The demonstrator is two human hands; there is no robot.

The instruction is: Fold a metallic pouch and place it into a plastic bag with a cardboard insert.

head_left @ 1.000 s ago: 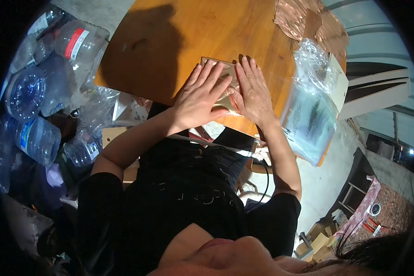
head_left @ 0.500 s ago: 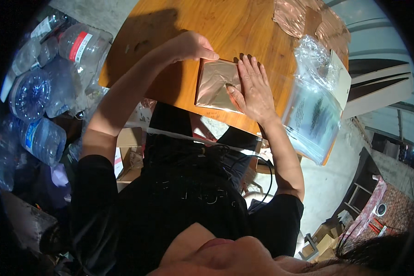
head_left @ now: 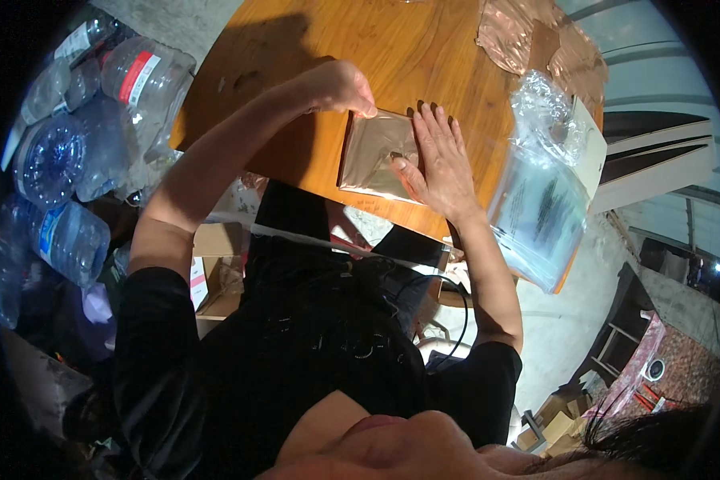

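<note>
A: Copper-coloured foil, a shiny square sheet (head_left: 374, 154), lies flat near the front edge of a round wooden table (head_left: 296, 120). Where are the hands?

B: The right hand (head_left: 436, 156) lies flat on the sheet's right side, fingers spread and straight, palm pressing down, gripping nothing. The left hand (head_left: 340, 86) is loosely curled at the sheet's top left corner, its fingertips touching or pinching that corner; I cannot tell which.

A: What might go wrong?

B: In my judgement, the thin foil could crease or tear if the left hand pulls the corner while the right pins it. It could also slide toward the table edge if the palm lifts.

A: Anything nearby?

B: Crumpled foil pieces (head_left: 536, 40) at the far right, clear plastic bags (head_left: 536, 200) overhanging the right edge, and large empty plastic bottles (head_left: 72, 160) piled on the floor to the left.
</note>
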